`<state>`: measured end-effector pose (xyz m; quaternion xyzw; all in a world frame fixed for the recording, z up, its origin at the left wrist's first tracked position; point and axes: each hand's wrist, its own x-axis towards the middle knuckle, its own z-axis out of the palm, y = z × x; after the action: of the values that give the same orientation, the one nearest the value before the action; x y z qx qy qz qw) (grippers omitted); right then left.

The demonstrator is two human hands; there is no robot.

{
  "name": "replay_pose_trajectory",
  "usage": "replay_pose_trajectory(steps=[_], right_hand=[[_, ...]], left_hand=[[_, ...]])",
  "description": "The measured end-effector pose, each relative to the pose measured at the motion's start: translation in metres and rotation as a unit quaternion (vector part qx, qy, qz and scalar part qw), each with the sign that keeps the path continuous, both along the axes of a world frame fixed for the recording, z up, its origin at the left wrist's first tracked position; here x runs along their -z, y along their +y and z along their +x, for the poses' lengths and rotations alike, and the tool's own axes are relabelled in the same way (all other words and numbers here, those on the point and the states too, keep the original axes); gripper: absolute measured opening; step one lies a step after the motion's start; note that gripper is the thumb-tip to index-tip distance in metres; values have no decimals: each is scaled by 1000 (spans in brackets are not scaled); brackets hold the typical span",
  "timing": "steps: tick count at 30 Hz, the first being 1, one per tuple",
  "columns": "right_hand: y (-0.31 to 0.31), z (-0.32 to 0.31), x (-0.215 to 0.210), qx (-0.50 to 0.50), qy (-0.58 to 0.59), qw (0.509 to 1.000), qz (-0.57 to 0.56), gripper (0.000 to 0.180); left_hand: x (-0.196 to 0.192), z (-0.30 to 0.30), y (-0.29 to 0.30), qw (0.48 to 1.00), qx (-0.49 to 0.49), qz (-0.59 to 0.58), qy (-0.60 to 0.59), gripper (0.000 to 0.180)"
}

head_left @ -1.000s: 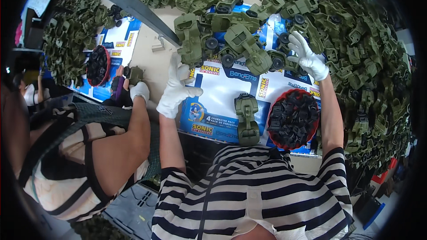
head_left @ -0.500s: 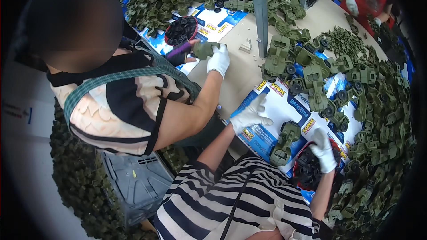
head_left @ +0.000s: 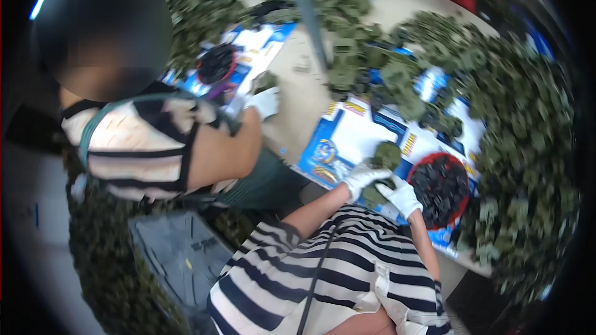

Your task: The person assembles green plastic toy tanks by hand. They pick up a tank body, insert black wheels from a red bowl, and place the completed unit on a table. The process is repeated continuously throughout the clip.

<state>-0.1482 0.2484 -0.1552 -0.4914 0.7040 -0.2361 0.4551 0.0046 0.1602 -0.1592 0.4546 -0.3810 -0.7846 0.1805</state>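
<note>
Both gloved hands, left (head_left: 363, 175) and right (head_left: 403, 200), clamped on the green toy vehicle (head_left: 383, 160), risking a slip into the red bowl of black wheels (head_left: 439, 187)

White-gloved hands (head_left: 382, 186), olive-green toy vehicle (head_left: 382, 164), blue-and-white printed card (head_left: 354, 133), black wheels in red bowl (head_left: 442, 187)

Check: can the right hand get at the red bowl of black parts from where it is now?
Probably yes. The right hand, gloved and on the green toy vehicle with the left hand, sits right beside the red bowl. The bowl's top is open, with nothing between them.
</note>
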Motion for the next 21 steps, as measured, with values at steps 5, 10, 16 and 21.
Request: replay_pose_trajectory(steps=[5, 10, 16, 21], right_hand=[[14, -8, -44, 78, -64, 983, -152, 72], [67, -41, -72, 88, -242, 958, -124, 103], [147, -51, -79, 346, -233, 886, -203, 100], [220, -65, -103, 509, -403, 646, -401, 88]], left_hand=[[-48, -3, -4, 995, -37, -23, 89, 38], [-76, -54, 19, 983, -34, -27, 176, 54], [-88, -129, 80, 965, 133, -50, 221, 59], [-111, -174, 111, 923, 289, -97, 235, 68]])
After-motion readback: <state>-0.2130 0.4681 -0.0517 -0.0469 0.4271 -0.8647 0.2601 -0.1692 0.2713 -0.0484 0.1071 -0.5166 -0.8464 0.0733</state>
